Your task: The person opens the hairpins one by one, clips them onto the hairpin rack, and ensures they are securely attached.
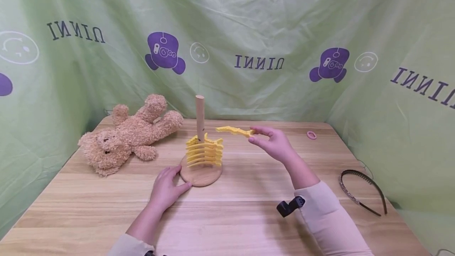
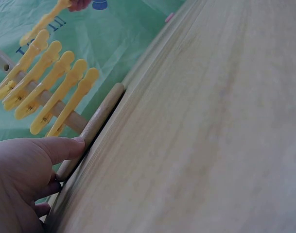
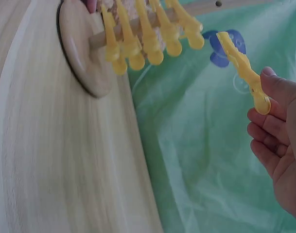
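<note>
A wooden stand has a round base (image 1: 201, 177) and an upright post (image 1: 200, 115). Several yellow plastic pieces (image 1: 204, 153), long and knobbed at the ends, are stacked around the post one above another. My left hand (image 1: 167, 189) holds the near left rim of the base between thumb and fingers; in the left wrist view the thumb (image 2: 65, 148) lies against the base's edge. Right of the post, in the air, my right hand (image 1: 273, 143) pinches the end of one more yellow piece (image 3: 242, 68) between thumb and forefinger. That piece points left toward the post, apart from the stack.
A brown teddy bear (image 1: 131, 137) lies on the wooden table (image 1: 249, 224), left of the stand. To the right are a small pink ring (image 1: 311, 135) and a dark toothed headband (image 1: 363, 191). A green printed curtain (image 1: 227, 31) hangs behind and at the sides.
</note>
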`<state>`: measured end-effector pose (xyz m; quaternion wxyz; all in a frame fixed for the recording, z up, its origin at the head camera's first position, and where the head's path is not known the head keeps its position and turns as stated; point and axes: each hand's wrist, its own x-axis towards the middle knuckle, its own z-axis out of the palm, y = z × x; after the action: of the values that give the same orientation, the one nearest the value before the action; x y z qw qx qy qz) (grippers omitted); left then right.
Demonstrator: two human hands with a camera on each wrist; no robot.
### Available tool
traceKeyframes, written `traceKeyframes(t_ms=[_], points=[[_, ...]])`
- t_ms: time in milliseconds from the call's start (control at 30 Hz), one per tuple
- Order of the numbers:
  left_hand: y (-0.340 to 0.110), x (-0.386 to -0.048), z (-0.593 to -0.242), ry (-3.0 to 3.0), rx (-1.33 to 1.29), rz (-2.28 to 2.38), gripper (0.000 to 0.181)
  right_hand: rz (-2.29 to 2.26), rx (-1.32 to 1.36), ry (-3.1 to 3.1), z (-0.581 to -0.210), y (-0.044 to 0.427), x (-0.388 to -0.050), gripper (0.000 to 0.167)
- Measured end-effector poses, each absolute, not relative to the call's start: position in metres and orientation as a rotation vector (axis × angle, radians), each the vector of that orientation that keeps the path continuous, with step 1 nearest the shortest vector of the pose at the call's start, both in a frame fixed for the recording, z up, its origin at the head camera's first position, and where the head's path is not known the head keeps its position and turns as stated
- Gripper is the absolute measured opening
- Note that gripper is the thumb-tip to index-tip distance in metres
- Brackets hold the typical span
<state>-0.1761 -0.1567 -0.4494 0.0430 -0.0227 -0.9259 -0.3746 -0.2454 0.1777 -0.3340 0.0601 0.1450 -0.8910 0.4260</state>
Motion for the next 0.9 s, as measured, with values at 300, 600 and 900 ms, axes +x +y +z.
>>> traceKeyframes(t_ms=[300,600,900], points=[[-0.157,-0.177,-0.449,-2.822,-0.070,-1.145,0.070,1.200,0.582,-2.649,-0.326,0.155,-0.243,0.037],[-0.157,-0.177,-0.451,-2.819,-0.076,-1.139,0.070,1.133,0.675,-2.670,-0.326,0.126,-0.248,0.033],[-0.157,-0.176,-0.451,-2.819,-0.078,-1.143,0.070,1.081,0.681,-2.725,-0.327,0.106,-0.253,0.032]])
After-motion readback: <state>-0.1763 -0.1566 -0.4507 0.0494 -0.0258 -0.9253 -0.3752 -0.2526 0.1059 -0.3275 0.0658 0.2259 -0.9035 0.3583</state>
